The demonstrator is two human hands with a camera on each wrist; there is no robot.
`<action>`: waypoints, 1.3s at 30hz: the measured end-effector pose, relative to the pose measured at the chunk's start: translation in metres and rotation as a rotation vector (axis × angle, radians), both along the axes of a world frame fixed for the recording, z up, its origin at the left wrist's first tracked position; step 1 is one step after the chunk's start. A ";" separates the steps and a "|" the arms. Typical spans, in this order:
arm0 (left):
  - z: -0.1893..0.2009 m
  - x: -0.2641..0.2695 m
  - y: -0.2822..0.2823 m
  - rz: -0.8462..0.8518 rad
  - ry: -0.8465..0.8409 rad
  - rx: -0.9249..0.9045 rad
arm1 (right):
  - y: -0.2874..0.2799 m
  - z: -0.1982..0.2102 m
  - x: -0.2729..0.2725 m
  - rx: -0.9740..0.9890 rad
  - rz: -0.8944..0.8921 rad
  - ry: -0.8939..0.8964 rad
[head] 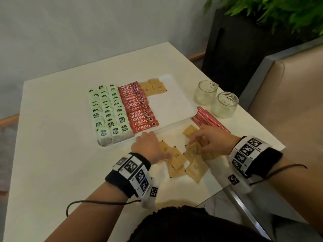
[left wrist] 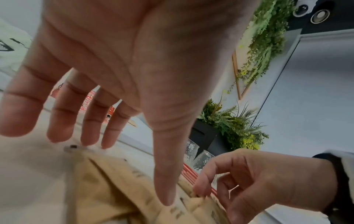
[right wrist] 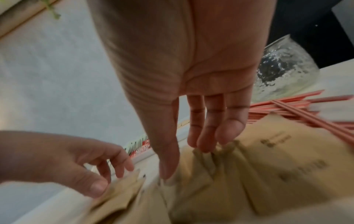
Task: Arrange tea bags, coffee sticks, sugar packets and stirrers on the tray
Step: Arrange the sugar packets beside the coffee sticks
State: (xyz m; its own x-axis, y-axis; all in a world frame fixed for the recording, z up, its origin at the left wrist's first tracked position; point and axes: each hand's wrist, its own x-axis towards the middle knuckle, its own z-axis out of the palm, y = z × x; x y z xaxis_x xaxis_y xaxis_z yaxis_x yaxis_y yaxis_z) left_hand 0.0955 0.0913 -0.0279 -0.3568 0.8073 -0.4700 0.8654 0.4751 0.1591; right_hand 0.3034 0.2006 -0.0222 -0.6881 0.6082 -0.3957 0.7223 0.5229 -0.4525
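So: white table (head: pixel 52 154), white tray (head: pixel 176 109) sits mid-table. Left to right on the tray: green tea bags (head: pixel 108 112) in three columns filling the left end, red Nescafe coffee sticks (head: pixel 138 109) in one overlapping column just beside them, then a few brown sugar packets (head: pixel 154 86) at the far edge; the remaining right part of the tray is bare. Left hand (head: pixel 148 147) is at the tray's near edge, fingers straight and spread, gripping nothing; its thumb (left wrist: pixel 164 181) reaches down onto the loose sugar packet pile (head: pixel 183 163), which lies on the table in front of the tray, not on it. Left wrist view confirms flat open palm, fingertips just above the table. Right hand (head: pixel 211 142) is over the right side of the same pile, thumb and fingers (right wrist: pixel 206 136) closing on the upturned edge of a sugar packet (right wrist: pixel 210 153); looks like a pinch, packet edges bunched up between the tips. Red stirrers (head: pixel 208 119) lie in a bundle on the table just off the tray's right near corner, partly under the right hand's far side. Two clear textured glass jars (head: pixel 215 100) stand upright beyond the stirrers, near the table's right edge, close together. Dark planter with green plant (head: pixel 262 18) behind the table, beige seat (head: pixel 288 102) at far right.
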 end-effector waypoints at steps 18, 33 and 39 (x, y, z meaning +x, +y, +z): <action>0.000 -0.011 -0.009 0.102 -0.413 0.387 | -0.008 0.005 -0.001 0.013 -0.212 0.269; 0.025 0.006 -0.009 0.489 -1.386 0.641 | -0.032 0.018 -0.048 -0.396 -0.376 0.685; 0.009 0.016 -0.007 0.556 -1.520 0.637 | -0.037 0.015 -0.062 -0.422 -0.414 0.744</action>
